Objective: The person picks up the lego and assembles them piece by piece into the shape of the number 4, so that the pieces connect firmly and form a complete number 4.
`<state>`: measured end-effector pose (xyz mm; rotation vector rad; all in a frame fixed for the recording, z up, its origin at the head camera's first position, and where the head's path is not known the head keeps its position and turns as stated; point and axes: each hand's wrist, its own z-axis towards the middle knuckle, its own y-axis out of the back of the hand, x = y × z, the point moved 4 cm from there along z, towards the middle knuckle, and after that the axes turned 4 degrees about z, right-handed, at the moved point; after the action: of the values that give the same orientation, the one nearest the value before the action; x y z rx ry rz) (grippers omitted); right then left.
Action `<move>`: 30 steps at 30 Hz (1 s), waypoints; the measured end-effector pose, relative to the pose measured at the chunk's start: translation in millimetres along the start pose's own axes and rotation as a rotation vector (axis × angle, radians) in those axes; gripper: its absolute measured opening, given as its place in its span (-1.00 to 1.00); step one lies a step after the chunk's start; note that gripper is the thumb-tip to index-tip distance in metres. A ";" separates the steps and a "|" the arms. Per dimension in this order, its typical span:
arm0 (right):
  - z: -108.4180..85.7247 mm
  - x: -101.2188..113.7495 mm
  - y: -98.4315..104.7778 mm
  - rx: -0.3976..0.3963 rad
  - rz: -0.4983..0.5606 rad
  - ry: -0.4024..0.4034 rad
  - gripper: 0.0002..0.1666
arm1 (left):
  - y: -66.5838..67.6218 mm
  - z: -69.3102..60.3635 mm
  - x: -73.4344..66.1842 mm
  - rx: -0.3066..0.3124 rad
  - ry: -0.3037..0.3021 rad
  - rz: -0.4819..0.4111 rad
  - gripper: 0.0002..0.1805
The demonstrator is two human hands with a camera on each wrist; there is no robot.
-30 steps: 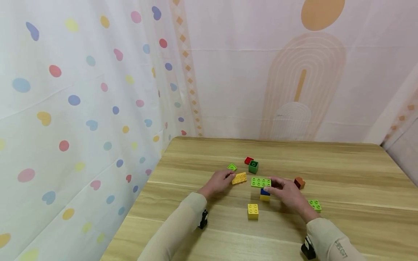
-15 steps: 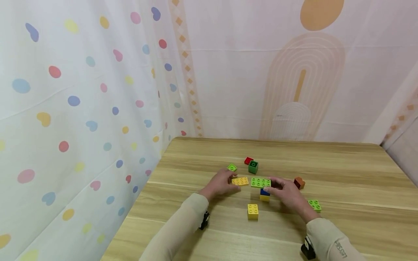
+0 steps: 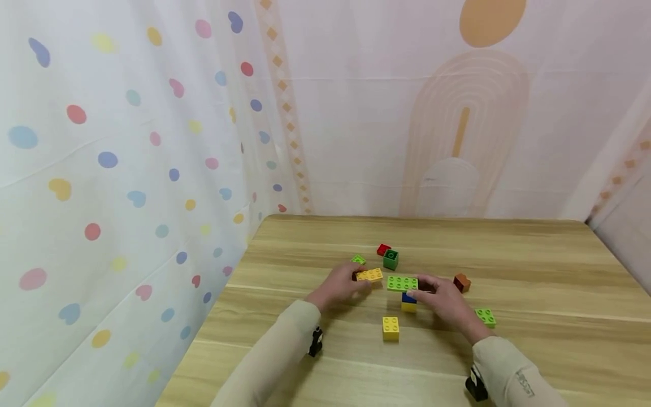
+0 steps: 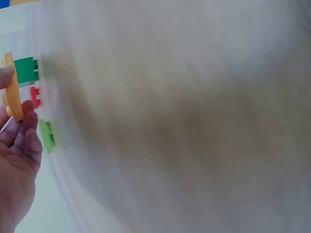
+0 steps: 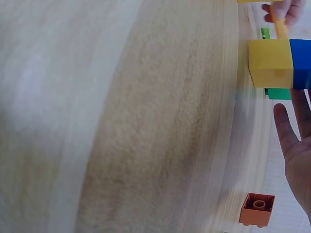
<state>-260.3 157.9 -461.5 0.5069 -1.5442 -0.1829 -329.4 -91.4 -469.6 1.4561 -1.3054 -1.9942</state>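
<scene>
My left hand [image 3: 342,287] pinches an orange-yellow flat brick [image 3: 370,275] by its left end; in the left wrist view that brick [image 4: 14,90] stands between thumb and fingers. Just to its right, my right hand [image 3: 447,302] grips a stack by its right side. The stack has a light green 2x4 piece [image 3: 402,284] on top, a blue brick [image 3: 409,297] under it and a yellow brick [image 3: 408,307] at the bottom. The right wrist view shows the stack's yellow brick [image 5: 271,63] beside the fingers.
On the wooden table [image 3: 305,237] a yellow brick [image 3: 390,328] stands in front. Behind are a dark green brick [image 3: 390,259], a red piece [image 3: 383,249] and a small light green piece [image 3: 358,259]. A brown brick [image 3: 461,282] and another light green brick [image 3: 485,317] lie at the right.
My left hand has turned the orange-yellow brick and shifted its fingers on it, and the brick is now slightly raised. The right hand keeps its hold on the stack. The head view has shifted slightly.
</scene>
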 end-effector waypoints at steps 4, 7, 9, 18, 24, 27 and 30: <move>1.0 0.5 0.4 0.000 -0.004 0.009 -0.28 | 12.8 2.5 -8.5 -0.037 -0.049 -0.064 -0.64; 0.9 1.1 0.2 -0.001 -0.006 0.011 -0.29 | 22.6 1.7 -18.7 -0.050 -0.068 -0.110 -0.65; 0.7 1.5 0.1 -0.003 -0.006 0.009 -0.28 | 28.4 0.4 -26.9 -0.048 -0.080 -0.125 -0.64; -0.4 2.8 0.2 0.005 0.026 0.017 -0.32 | 32.9 -1.0 -54.2 0.044 -0.165 -0.068 -0.65; -0.5 1.7 0.5 0.001 0.019 0.010 -0.30 | 26.0 -0.7 -59.5 0.097 -0.213 -0.042 -0.67; -0.4 1.2 0.6 0.003 0.024 0.007 -0.32 | 23.6 -1.3 -61.0 0.110 -0.215 -0.019 -0.66; -0.6 0.7 0.8 0.005 0.030 0.005 -0.33 | 21.8 -1.6 -62.7 0.122 -0.220 0.007 -0.65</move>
<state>-259.9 158.4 -460.5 0.4877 -1.5465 -0.1547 -307.1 -58.6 -416.5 1.3092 -1.5443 -2.1532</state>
